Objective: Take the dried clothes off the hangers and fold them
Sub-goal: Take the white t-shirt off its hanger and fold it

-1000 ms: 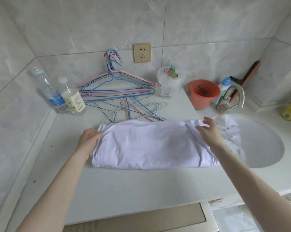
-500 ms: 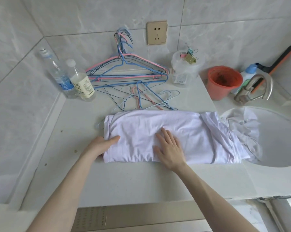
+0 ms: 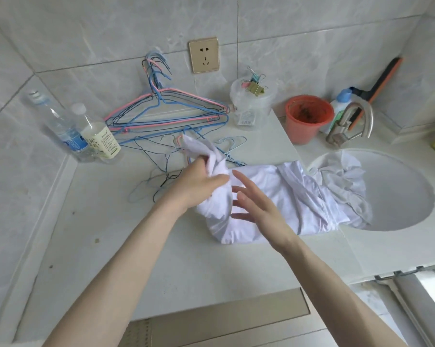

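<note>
A white garment (image 3: 294,196) lies across the white counter (image 3: 141,246), its right end crumpled over the sink's rim. My left hand (image 3: 196,185) grips the garment's left end, lifted off the counter and bunched toward the middle. Just to the right, my right hand (image 3: 256,206) hovers over the cloth with fingers spread and straight. A pile of pink, blue and black wire hangers (image 3: 166,116) lies bare at the back of the counter.
Two plastic bottles (image 3: 86,131) stand at the back left. A clear tub with binder clips (image 3: 251,101), an orange cup (image 3: 306,118), a faucet (image 3: 349,126) and a round sink (image 3: 401,191) sit to the right. A wall socket (image 3: 203,55) is above.
My left hand has lifted the garment's left end and carried it rightward over the cloth. My right hand has come up off the cloth and spread its fingers.
</note>
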